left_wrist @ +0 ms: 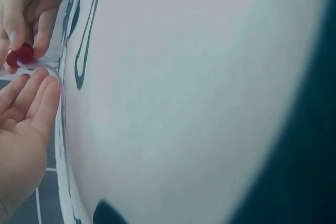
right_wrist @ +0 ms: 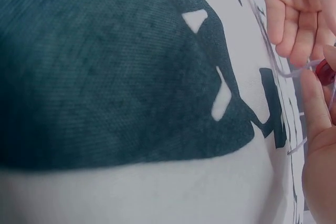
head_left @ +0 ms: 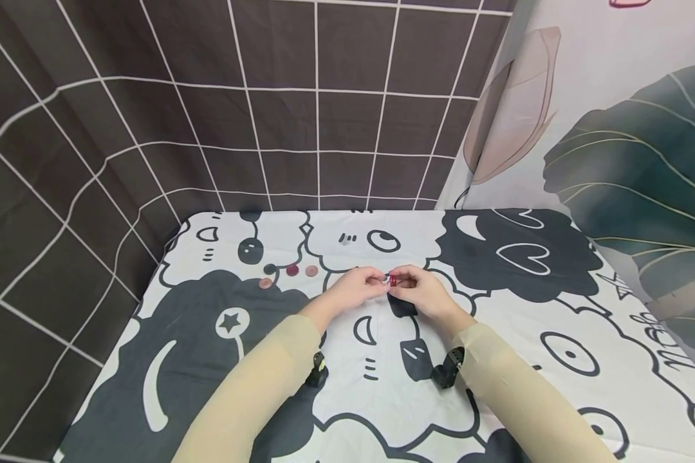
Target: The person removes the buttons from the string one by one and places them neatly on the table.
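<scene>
Biggest thing here is a dark curtain (head_left: 278, 122) with a white grid, hanging behind and down the left side. In front of it lies a black-and-white cartoon-print cloth (head_left: 527, 321), and a pale leaf-print hanging (head_left: 631, 161) drops past its far right corner.

A person's two arms in cream sleeves (head_left: 255, 392) reach in from the near edge, with a small black device (head_left: 448, 370) at each wrist. The hands meet right of centre, closer to the far edge than the near one. The right hand (head_left: 421, 290) has a small red round piece (head_left: 392, 280) pinched between thumb and fingers. The left hand (head_left: 353, 289) is just beside it, fingertips drawn together and seemingly pinching a thin pale cord (right_wrist: 286, 74), though the thumb is mostly hidden. That cord runs up to the red piece; whether it goes through is hard to tell.

Left of the hands, toward the far left corner, sit a dark red disc (head_left: 292, 270) and two pinkish discs (head_left: 311, 271), plus a dark round spot (head_left: 269, 269), maybe just print.
</scene>
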A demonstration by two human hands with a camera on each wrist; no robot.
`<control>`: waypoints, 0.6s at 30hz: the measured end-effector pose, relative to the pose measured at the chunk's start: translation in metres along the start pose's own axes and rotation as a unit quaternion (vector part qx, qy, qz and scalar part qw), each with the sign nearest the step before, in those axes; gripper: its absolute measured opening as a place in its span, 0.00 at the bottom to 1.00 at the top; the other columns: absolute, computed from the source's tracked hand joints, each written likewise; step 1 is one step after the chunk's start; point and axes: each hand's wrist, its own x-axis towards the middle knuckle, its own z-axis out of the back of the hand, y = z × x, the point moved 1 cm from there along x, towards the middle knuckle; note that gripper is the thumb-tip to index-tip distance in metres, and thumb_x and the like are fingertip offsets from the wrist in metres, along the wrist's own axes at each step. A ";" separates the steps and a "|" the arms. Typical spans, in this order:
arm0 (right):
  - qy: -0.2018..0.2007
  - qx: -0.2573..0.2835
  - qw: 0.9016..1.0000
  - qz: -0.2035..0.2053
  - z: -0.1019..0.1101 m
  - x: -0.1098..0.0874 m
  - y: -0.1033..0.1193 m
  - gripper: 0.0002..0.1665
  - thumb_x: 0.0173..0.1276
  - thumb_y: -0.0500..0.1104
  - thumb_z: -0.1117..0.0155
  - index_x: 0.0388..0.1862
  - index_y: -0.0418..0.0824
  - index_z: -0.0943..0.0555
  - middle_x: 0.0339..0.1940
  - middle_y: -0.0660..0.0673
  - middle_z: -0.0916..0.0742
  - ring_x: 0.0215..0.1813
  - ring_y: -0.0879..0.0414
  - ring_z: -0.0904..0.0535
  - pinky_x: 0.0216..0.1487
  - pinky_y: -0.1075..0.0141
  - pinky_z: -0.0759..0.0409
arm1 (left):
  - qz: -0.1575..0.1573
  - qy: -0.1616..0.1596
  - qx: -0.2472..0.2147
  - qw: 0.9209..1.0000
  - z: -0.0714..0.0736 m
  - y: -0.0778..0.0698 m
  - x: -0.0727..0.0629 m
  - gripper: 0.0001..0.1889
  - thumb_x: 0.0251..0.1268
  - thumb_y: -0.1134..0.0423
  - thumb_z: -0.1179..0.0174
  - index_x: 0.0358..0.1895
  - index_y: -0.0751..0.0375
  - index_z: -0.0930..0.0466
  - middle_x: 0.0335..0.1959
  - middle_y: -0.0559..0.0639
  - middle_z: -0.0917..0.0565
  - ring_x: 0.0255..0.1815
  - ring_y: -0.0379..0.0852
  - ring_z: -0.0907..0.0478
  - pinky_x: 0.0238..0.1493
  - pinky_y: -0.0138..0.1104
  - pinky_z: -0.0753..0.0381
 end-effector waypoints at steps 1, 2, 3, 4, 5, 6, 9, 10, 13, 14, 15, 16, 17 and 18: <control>0.002 0.004 1.000 0.001 0.000 0.000 -0.001 0.20 0.59 0.30 0.36 0.49 0.23 0.26 0.43 0.31 0.18 0.43 0.42 0.20 0.39 0.74 0.24 | 0.000 0.000 -0.003 1.000 -0.001 0.000 0.000 0.20 0.64 0.53 0.41 0.54 0.61 0.23 0.42 0.47 0.18 0.38 0.38 0.22 0.38 0.30 0.23; 0.004 0.009 1.000 0.003 0.000 0.002 -0.005 0.20 0.59 0.30 0.36 0.49 0.23 0.26 0.43 0.31 0.18 0.43 0.43 0.20 0.40 0.74 0.24 | 0.000 0.000 -0.005 1.000 -0.002 -0.002 0.000 0.20 0.64 0.54 0.41 0.54 0.61 0.23 0.42 0.48 0.18 0.38 0.38 0.22 0.38 0.30 0.23; 0.006 0.013 1.000 0.007 0.000 0.003 -0.011 0.20 0.59 0.30 0.36 0.50 0.24 0.26 0.43 0.32 0.18 0.43 0.44 0.20 0.40 0.74 0.23 | -0.001 0.000 -0.007 1.000 -0.003 -0.003 0.000 0.20 0.64 0.54 0.41 0.54 0.62 0.23 0.42 0.48 0.18 0.37 0.38 0.22 0.37 0.29 0.23; 0.006 0.016 1.000 0.007 0.000 0.005 -0.017 0.20 0.59 0.31 0.35 0.50 0.24 0.26 0.44 0.32 0.18 0.43 0.45 0.20 0.41 0.73 0.23 | 0.000 -0.001 -0.009 1.000 -0.003 -0.004 0.000 0.20 0.64 0.54 0.41 0.54 0.62 0.23 0.41 0.48 0.17 0.36 0.38 0.22 0.37 0.29 0.23; 0.006 0.019 1.000 0.008 0.000 0.007 -0.023 0.21 0.58 0.31 0.35 0.50 0.25 0.25 0.44 0.33 0.18 0.43 0.45 0.19 0.41 0.73 0.22 | 0.001 -0.001 -0.010 1.000 -0.004 -0.005 0.000 0.20 0.64 0.54 0.41 0.54 0.62 0.23 0.41 0.48 0.17 0.35 0.38 0.22 0.36 0.29 0.23; 0.007 0.022 1.000 0.008 -0.001 0.008 -0.029 0.21 0.58 0.31 0.35 0.50 0.26 0.25 0.44 0.33 0.18 0.43 0.46 0.19 0.41 0.72 0.22 | 0.001 -0.002 -0.010 1.000 -0.005 -0.006 -0.001 0.20 0.64 0.54 0.41 0.54 0.62 0.23 0.41 0.48 0.17 0.35 0.37 0.22 0.35 0.29 0.23; 0.005 0.019 1.000 0.007 -0.001 0.011 -0.039 0.21 0.58 0.33 0.34 0.51 0.28 0.24 0.44 0.35 0.17 0.43 0.47 0.19 0.41 0.72 0.22 | 0.001 -0.003 -0.011 1.000 -0.006 -0.008 0.000 0.19 0.64 0.54 0.41 0.54 0.62 0.23 0.40 0.48 0.17 0.33 0.37 0.22 0.34 0.29 0.23; 0.004 0.017 1.000 0.004 -0.001 0.011 -0.038 0.21 0.58 0.33 0.33 0.51 0.29 0.23 0.44 0.35 0.17 0.43 0.47 0.19 0.41 0.72 0.22 | 0.003 -0.004 -0.012 1.000 -0.006 -0.007 0.000 0.19 0.65 0.54 0.41 0.54 0.61 0.23 0.40 0.47 0.17 0.33 0.37 0.22 0.34 0.29 0.23; 0.008 0.024 1.000 0.001 -0.001 0.010 -0.038 0.21 0.58 0.33 0.33 0.51 0.28 0.24 0.45 0.35 0.17 0.43 0.49 0.19 0.41 0.72 0.22 | 0.007 -0.005 -0.019 1.000 -0.008 -0.007 0.001 0.18 0.65 0.55 0.41 0.53 0.61 0.23 0.39 0.47 0.17 0.33 0.37 0.22 0.34 0.30 0.23; 0.009 0.029 1.000 0.000 -0.001 0.010 -0.038 0.22 0.57 0.32 0.33 0.51 0.28 0.24 0.44 0.35 0.17 0.43 0.49 0.19 0.41 0.72 0.22 | 0.009 -0.006 -0.023 1.000 -0.008 -0.007 0.000 0.18 0.65 0.55 0.41 0.53 0.61 0.22 0.39 0.47 0.17 0.33 0.38 0.22 0.34 0.30 0.23; 0.011 0.032 0.999 0.000 -0.001 0.010 -0.038 0.22 0.57 0.32 0.34 0.51 0.28 0.24 0.44 0.35 0.17 0.43 0.49 0.19 0.41 0.72 0.22 | 0.011 -0.007 -0.026 1.000 -0.008 -0.007 0.000 0.17 0.65 0.55 0.42 0.52 0.61 0.22 0.39 0.47 0.17 0.33 0.38 0.21 0.34 0.30 0.23; 0.013 0.037 0.999 0.000 -0.002 0.010 -0.038 0.22 0.57 0.32 0.34 0.51 0.27 0.24 0.44 0.35 0.17 0.43 0.49 0.19 0.41 0.72 0.22 | 0.013 -0.008 -0.031 0.999 -0.008 -0.007 0.000 0.17 0.65 0.55 0.42 0.52 0.61 0.22 0.39 0.47 0.17 0.33 0.38 0.21 0.35 0.30 0.23; 0.015 0.040 0.999 0.001 -0.002 0.010 -0.037 0.22 0.57 0.31 0.34 0.52 0.27 0.24 0.44 0.34 0.17 0.43 0.49 0.19 0.41 0.72 0.21 | 0.014 -0.009 -0.036 0.999 -0.009 -0.007 0.000 0.17 0.65 0.55 0.42 0.52 0.61 0.22 0.39 0.47 0.17 0.34 0.38 0.20 0.36 0.30 0.23; 0.015 0.043 0.999 -0.001 -0.002 0.010 -0.037 0.22 0.57 0.31 0.34 0.51 0.27 0.24 0.44 0.35 0.17 0.43 0.49 0.19 0.41 0.71 0.21 | 0.015 -0.011 -0.041 0.999 -0.009 -0.007 0.001 0.17 0.65 0.55 0.41 0.51 0.61 0.22 0.39 0.47 0.17 0.34 0.39 0.20 0.37 0.30 0.23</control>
